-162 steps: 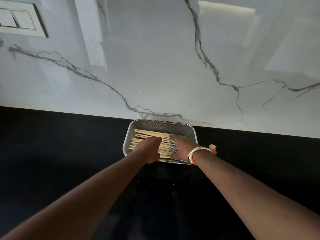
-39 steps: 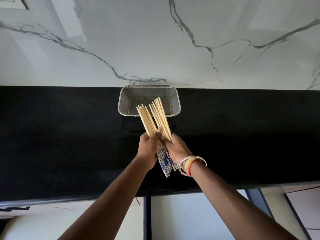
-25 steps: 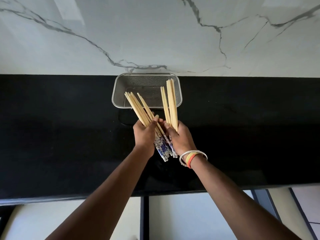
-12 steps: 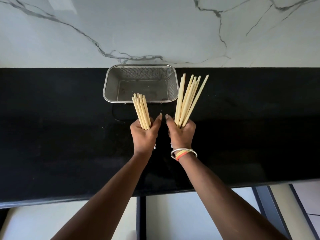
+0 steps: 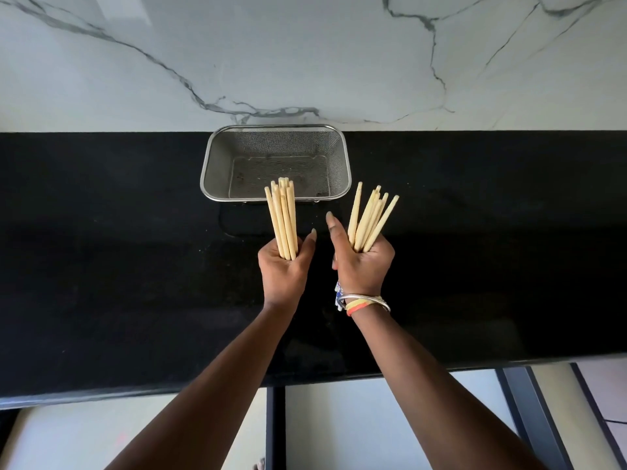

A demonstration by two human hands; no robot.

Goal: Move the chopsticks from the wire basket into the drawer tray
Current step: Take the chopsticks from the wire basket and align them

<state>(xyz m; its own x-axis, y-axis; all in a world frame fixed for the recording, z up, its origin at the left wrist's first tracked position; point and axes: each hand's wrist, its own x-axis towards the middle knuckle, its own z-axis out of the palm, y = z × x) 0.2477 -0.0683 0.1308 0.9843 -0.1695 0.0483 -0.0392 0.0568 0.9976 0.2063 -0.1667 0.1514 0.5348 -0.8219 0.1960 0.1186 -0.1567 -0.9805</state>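
The wire basket (image 5: 217,157) stands against the marble wall on the black counter, and I see no chopsticks inside it. My left hand (image 5: 283,273) grips a tight bundle of pale wooden chopsticks (image 5: 283,220), tips pointing up over the basket's front rim. My right hand (image 5: 363,266), with bangles on the wrist, grips a second, fanned bundle of chopsticks (image 5: 371,218) just right of the basket. Blue-patterned chopstick ends (image 5: 338,295) peek out below the right wrist. The drawer tray is not in view.
The black counter (image 5: 118,266) stretches wide on both sides of the hands. Its front edge (image 5: 135,396) runs below my forearms. Pale cabinet fronts (image 5: 373,429) with a dark vertical gap (image 5: 274,429) lie underneath. A marble backsplash (image 5: 305,56) rises behind.
The chopsticks came out of the basket as one bunch and were split into two bundles. Both hands now sit slightly further apart and lower than half a second ago.
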